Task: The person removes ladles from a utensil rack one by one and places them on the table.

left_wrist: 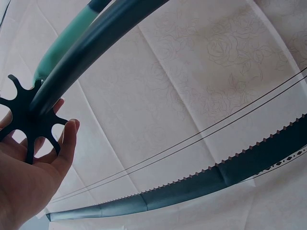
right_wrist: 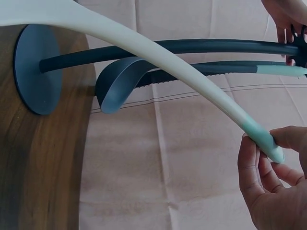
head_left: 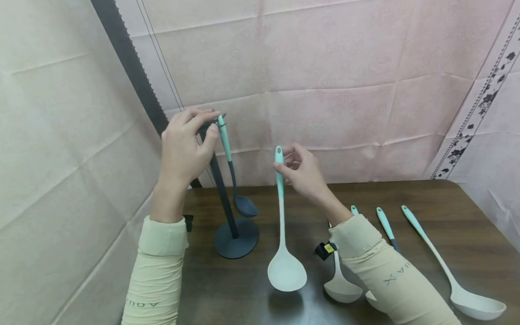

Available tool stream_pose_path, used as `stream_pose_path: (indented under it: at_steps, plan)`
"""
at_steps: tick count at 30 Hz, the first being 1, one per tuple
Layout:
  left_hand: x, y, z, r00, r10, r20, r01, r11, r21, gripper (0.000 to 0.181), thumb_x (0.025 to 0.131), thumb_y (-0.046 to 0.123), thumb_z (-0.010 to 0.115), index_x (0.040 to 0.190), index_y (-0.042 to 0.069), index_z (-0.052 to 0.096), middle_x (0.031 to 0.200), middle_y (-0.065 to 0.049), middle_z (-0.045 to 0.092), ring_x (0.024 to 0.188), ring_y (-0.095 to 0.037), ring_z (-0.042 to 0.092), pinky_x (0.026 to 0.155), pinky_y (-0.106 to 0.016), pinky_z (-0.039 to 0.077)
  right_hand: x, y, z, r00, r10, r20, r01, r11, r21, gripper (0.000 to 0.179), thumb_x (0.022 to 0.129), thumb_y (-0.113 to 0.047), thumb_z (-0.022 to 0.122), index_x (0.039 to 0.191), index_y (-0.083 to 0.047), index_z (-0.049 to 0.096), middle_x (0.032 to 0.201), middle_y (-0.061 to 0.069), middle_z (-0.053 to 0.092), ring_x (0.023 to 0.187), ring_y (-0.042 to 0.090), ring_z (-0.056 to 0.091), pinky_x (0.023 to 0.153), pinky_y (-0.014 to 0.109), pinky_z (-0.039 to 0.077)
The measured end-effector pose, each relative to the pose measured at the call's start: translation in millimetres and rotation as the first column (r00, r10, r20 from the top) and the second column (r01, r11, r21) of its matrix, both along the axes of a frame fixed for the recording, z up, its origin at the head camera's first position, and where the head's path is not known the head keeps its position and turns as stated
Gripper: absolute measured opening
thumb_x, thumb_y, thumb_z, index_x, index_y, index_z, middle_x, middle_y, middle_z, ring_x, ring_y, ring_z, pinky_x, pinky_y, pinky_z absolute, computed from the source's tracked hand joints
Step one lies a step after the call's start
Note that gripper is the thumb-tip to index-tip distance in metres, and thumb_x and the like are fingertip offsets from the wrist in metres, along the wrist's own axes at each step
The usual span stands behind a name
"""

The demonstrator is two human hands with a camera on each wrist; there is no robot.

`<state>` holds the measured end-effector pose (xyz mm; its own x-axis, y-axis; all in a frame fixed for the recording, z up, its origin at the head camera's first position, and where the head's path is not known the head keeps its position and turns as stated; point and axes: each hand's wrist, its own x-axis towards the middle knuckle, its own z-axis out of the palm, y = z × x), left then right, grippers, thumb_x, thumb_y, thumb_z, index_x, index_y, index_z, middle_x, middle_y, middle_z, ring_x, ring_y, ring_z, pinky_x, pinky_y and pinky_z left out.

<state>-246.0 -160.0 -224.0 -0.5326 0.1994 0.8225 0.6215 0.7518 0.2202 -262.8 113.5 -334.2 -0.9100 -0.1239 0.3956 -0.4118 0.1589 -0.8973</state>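
My left hand [head_left: 187, 144] grips the top of a dark utensil stand [head_left: 223, 192]; in the left wrist view its fingers curl round the notched hook disc [left_wrist: 20, 115]. From that disc hangs a dark blue ladle [head_left: 245, 206] with a mint-green handle, bowl down near the stand's round base. To the right, my right hand [head_left: 304, 173] pinches the mint handle end of a white ladle [head_left: 286, 270] between thumb and fingers. This ladle is upright, bowl downward above the table, apart from the stand. The right wrist view shows the pinch on the handle end.
On the brown wooden table [head_left: 233, 303] several more mint-handled utensils lie to the right: a white ladle [head_left: 343, 290], a dark-necked one [head_left: 384, 223] partly under my right sleeve, and another white ladle [head_left: 479, 305]. Pale cloth [head_left: 325, 54] hangs behind and at both sides.
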Motion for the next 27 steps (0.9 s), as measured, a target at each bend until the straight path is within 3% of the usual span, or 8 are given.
stream_pose_path:
  at_steps: [9,27]
  plan:
    - [-0.5,0.6,0.3,1.000,-0.002,-0.009,0.002,1.000,0.000,0.045,0.100,0.038,0.050,0.126,0.019,0.080,0.126,-0.001,0.074,0.115,-0.033,0.064,0.090,-0.059,0.048,-5.6,5,-10.0,1.000,-0.003,0.018,0.004,1.000,-0.024,0.028,0.096,-0.014,0.078,0.119,-0.006,0.065,0.095,0.015,0.068,0.084,0.027,0.075,0.062,0.040,0.064]
    - [-0.3,0.7,-0.5,1.000,0.002,-0.012,-0.002,1.000,0.005,0.045,0.099,0.037,0.050,0.126,0.018,0.080,0.126,-0.002,0.074,0.116,-0.033,0.065,0.089,-0.058,0.048,-19.2,22,-42.4,0.986,-0.007,0.169,0.015,0.999,-0.047,0.028,0.099,-0.015,0.074,0.121,-0.002,0.061,0.098,0.016,0.068,0.075,0.026,0.072,0.068,0.037,0.064]
